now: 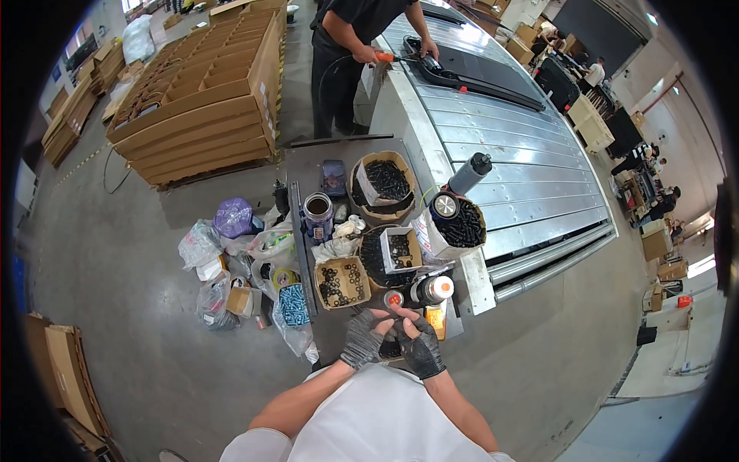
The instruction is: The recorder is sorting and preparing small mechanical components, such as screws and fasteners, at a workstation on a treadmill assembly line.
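Observation:
My left hand and my right hand, both in grey fingerless gloves, meet at the near edge of a small dark bench. Their fingertips are pressed together; anything between them is too small to make out. Just beyond the fingers stands a small round container with orange-red on top. Ahead and to the left lies an open carton of small black rings. A white box with a few small dark parts rests on a carton of black parts. Right of these is a white-capped bottle.
Further back are a carton of black screws, a bag of black bolts, a mug and a grey bottle. Plastic bags and blue screws sit left. A co-worker works beside a metal roller conveyor.

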{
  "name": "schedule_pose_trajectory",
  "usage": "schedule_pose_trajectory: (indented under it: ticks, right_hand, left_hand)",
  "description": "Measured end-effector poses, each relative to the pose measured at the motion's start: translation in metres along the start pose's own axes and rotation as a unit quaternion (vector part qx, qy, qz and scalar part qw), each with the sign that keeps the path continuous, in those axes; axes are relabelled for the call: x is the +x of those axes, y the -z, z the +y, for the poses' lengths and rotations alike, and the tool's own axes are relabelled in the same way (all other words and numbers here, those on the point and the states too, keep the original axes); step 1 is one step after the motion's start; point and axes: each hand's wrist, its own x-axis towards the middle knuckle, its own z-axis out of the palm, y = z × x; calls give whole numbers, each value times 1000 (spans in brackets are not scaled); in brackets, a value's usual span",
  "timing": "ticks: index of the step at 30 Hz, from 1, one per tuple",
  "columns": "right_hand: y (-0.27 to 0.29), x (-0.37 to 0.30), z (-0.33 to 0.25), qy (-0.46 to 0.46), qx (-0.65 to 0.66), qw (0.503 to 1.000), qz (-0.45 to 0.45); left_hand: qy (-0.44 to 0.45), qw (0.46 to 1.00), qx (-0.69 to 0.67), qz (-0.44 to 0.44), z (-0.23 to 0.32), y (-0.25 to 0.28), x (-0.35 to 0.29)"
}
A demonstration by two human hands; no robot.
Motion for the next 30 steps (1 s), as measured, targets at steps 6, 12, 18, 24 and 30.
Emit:
schedule_pose_trajectory:
  ticks: [6,12,18,24,30]
  right_hand:
    - [-2,0,2,10,-24,999,23]
    - [-5,-6,-8,-20,-54,996,68]
    - [1,-9,-6,-7,-145,986,79]
    - [-3,-13,-14,-1,-202,978,57]
    - [6,-17,-20,-18,-284,958,37]
  left_hand:
    - [52,995,-79,-27,-5,3,2]
    - [67,992,-96,-41,-6,4,2]
    - [24,998,-34,-55,16,3,-2]
    - [-5,998,1,-56,8,3,-3]
    - [-8,997,16,-73,-1,5,-6]
